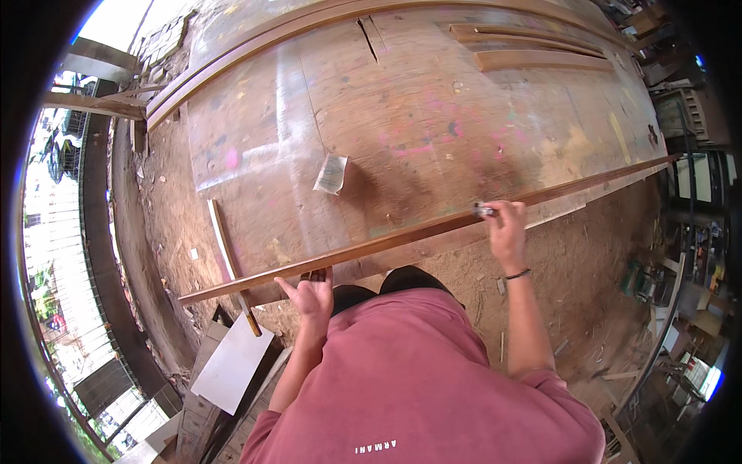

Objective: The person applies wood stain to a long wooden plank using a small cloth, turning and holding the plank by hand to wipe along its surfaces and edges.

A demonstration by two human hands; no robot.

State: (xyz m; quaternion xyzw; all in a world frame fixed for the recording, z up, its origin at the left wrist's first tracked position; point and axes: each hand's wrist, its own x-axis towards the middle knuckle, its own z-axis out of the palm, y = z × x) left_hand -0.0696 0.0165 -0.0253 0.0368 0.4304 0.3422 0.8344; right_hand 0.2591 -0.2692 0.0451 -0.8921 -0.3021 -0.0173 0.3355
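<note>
A long, narrow brown wooden strip (363, 249) runs slantwise along the near side of the work table. My left hand (309, 295) is at its near edge toward the left end, thumb and forefinger spread apart; the other fingers are partly hidden, and I cannot tell whether they bear its weight. Farther right, my right hand (506, 232) is closed on a small dark and silvery object (485, 209), held at the strip's upper edge. Blur hides what kind of thing it is. A folded piece of pale printed paper (331, 174) rests on the table beyond the strip.
The paint-stained plywood table (255, 178) carries long wooden strips (270, 45) along its far edge and shorter wooden pieces (541, 60) at the far right. A narrow stick (222, 240) lies under the strip's left end. A white board (233, 363) lies at lower left.
</note>
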